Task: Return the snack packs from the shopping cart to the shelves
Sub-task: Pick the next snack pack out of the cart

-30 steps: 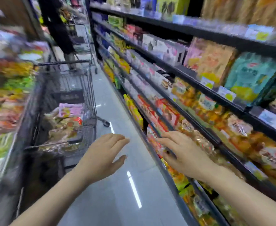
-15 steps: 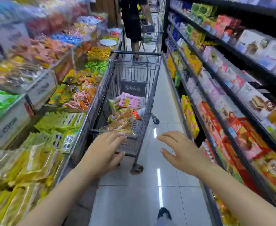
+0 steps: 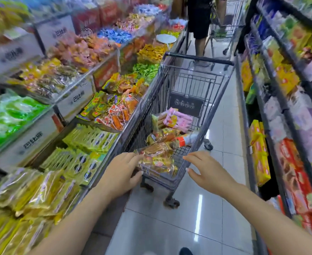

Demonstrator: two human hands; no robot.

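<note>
A grey wire shopping cart (image 3: 218,100) stands in the aisle just ahead of me. Several snack packs lie in it: a golden pack (image 3: 159,161) at the near end, brown and orange packs (image 3: 167,138) behind it, and a pink pack (image 3: 178,120) farthest back. My left hand (image 3: 121,173) is spread at the golden pack's left end, fingers above and thumb below; whether it touches the pack is unclear. My right hand (image 3: 207,171) hovers with straight fingers by the cart's near right corner, holding nothing.
Dark shelves (image 3: 287,115) of boxed snacks run down the right side. Open bins (image 3: 41,137) of loose wrapped snacks line the left, tight against the cart. A person in black (image 3: 199,24) with a second cart (image 3: 227,21) stands farther up the aisle.
My view has swung from the right shelves to the cart. Both hands have moved forward to the cart's near end, the left one reaching the golden pack.
</note>
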